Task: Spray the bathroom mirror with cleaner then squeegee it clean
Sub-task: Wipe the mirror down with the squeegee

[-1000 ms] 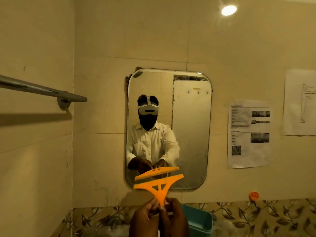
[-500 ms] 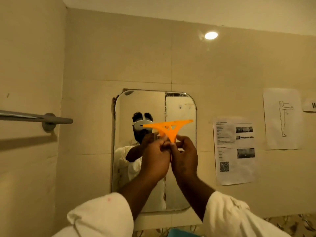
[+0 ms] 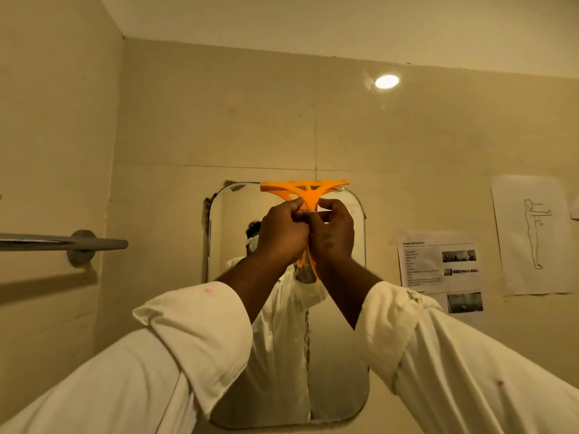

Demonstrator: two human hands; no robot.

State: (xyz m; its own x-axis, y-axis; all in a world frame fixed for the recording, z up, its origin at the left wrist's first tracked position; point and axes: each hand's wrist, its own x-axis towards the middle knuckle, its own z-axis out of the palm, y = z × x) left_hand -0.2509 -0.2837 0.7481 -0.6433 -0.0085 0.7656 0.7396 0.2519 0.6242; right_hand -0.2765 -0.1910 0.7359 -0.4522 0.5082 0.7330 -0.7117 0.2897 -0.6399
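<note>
- Beige tiled wall carries one mirror, one towel bar, two paper sheets.
- One orange squeegee at the mirror's top edge.
- Two hands, left hand and right hand, each grip closed around its handle.

There is one mirror on the wall. There is one orange squeegee up at the top edge of the mirror. Two hands hold it: one left hand and one right hand. There are two white sleeves, one on each arm. One grey towel bar sticks out from the left wall. Two paper sheets hang right of the mirror. One round light glows near the ceiling.
</note>
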